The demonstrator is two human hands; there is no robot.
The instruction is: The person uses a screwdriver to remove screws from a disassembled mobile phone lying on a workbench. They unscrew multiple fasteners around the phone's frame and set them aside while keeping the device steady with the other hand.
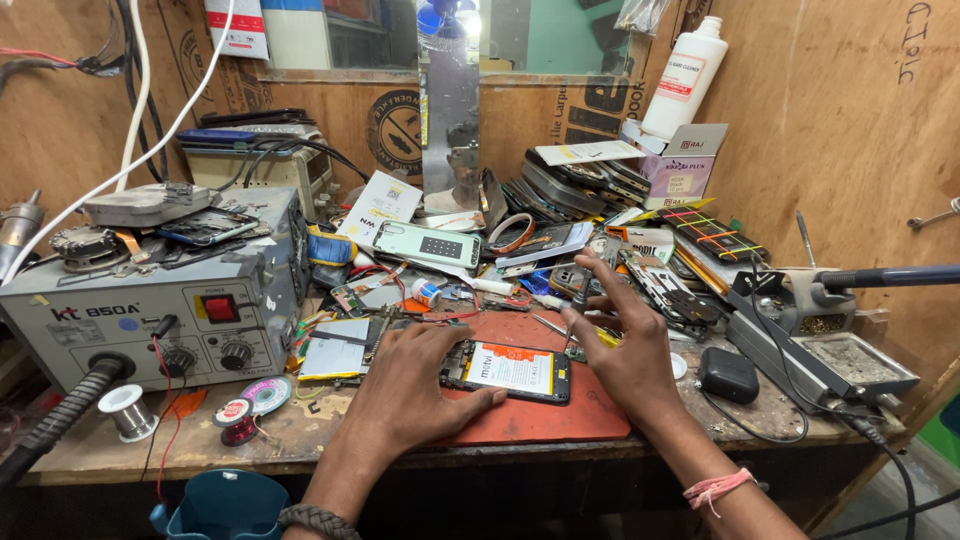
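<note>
Both hands work at an opened phone [507, 371] lying back-up on the red mat [560, 415] at lower centre. Left hand [405, 385] pins its left end, fingers flat, thumb along the near edge. Right hand [622, 345] pinches a thin tool [580, 300] above its right end. White-labelled battery shows. Clutter crowds the mat's far edge; its near strip lies bare.
</note>
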